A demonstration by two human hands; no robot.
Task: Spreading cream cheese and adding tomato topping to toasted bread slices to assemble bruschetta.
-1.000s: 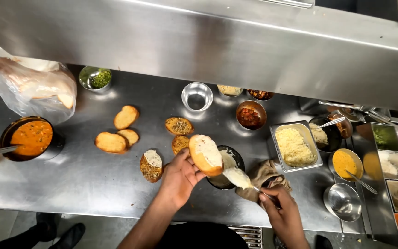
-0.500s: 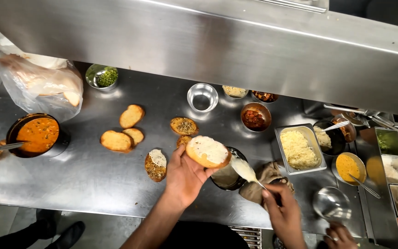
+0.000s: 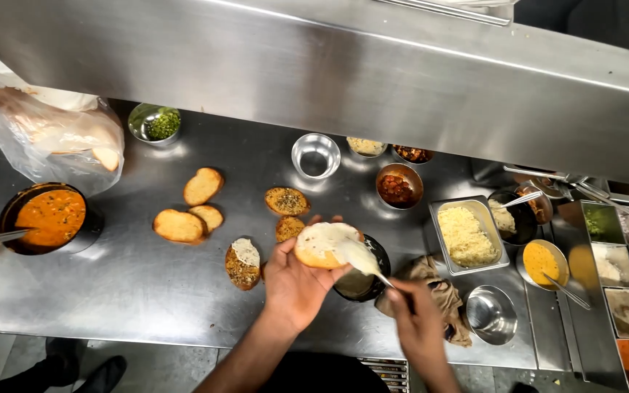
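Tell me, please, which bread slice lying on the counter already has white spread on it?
The slice just beside the left hand; the other counter slices are plain or herb-crusted only.

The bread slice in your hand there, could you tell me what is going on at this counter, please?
The left hand holds a bread slice above the steel counter, while the right hand draws a knife of white spread across its top. A dark bowl sits just beneath. More slices lie on the counter, plain or topped, beside a pot of orange sauce and a tray of grated cheese.
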